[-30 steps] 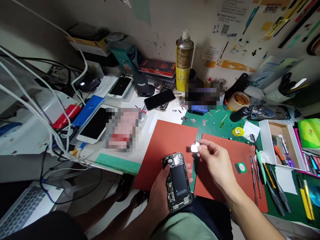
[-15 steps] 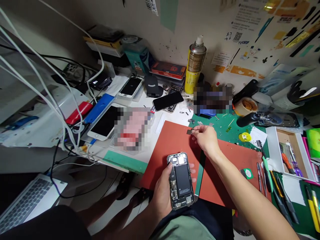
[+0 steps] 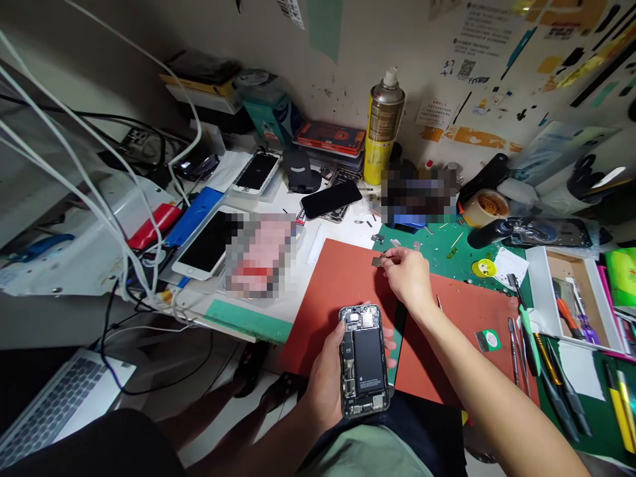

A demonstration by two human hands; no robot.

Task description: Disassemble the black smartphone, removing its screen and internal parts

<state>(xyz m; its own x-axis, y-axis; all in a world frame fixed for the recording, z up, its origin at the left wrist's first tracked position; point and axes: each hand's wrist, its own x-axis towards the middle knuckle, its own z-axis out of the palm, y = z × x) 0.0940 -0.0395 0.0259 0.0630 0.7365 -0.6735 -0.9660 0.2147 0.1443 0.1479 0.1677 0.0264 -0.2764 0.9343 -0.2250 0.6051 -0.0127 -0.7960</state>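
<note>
An opened phone (image 3: 368, 361) with its battery and inner parts showing lies in my left hand (image 3: 325, 371), the thumb along its left edge and fingertips out past the right edge. My right hand (image 3: 406, 275) reaches over the upper part of the red mat (image 3: 328, 285), thumb and fingers pinched on a small flat metal piece (image 3: 377, 262). That piece is up and to the right of the phone, apart from it.
A yellow spray can (image 3: 382, 129) stands at the back. Left are a white phone (image 3: 206, 245) and cables; right, tweezers (image 3: 514, 351), a white box (image 3: 546, 285) of tools and a yellow cap (image 3: 484, 267). Another person's legs (image 3: 199, 417) show below the desk.
The phone in my left hand has shifted slightly right and is held a little straighter. My right hand keeps its pinch in nearly the same place; the view has moved slightly.
</note>
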